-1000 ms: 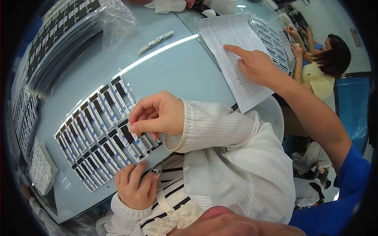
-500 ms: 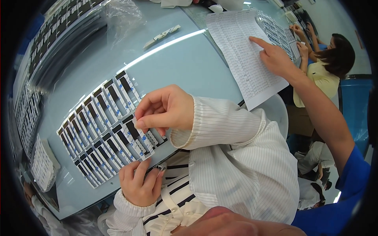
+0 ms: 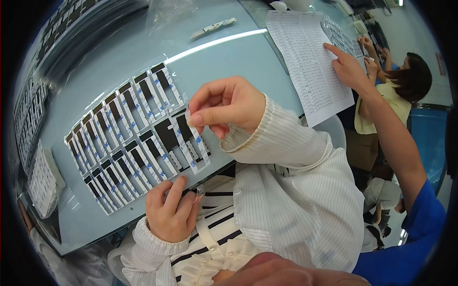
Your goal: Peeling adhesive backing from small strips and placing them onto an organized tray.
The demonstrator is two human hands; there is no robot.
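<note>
My right hand [image 3: 229, 107] is closed in a pinch on the upper end of a narrow white strip with blue marks [image 3: 200, 161]. The strip hangs over the right end of the front row in a tray of parts [image 3: 125, 138]. The parts are dark rectangles, most of them edged with similar blue-marked strips, set in two rows. At the table's front edge my left hand [image 3: 171, 209] has its fingers curled. A small shiny, clear piece [image 3: 198, 194] shows by its fingertips; I cannot make out what it is.
Another person's hand [image 3: 344, 66] points at a printed sheet [image 3: 305, 62] on the right. Further trays [image 3: 71, 28] stand at the back left, with a stack of white strips [image 3: 45, 183] below them. A loose strip [image 3: 213, 28] lies behind. Another person [image 3: 391, 90] sits far right.
My right hand has carried the strip a little rightward along the tray, uncovering a dark part beside it. My left hand stays at the table edge. The whole view has shifted slightly.
</note>
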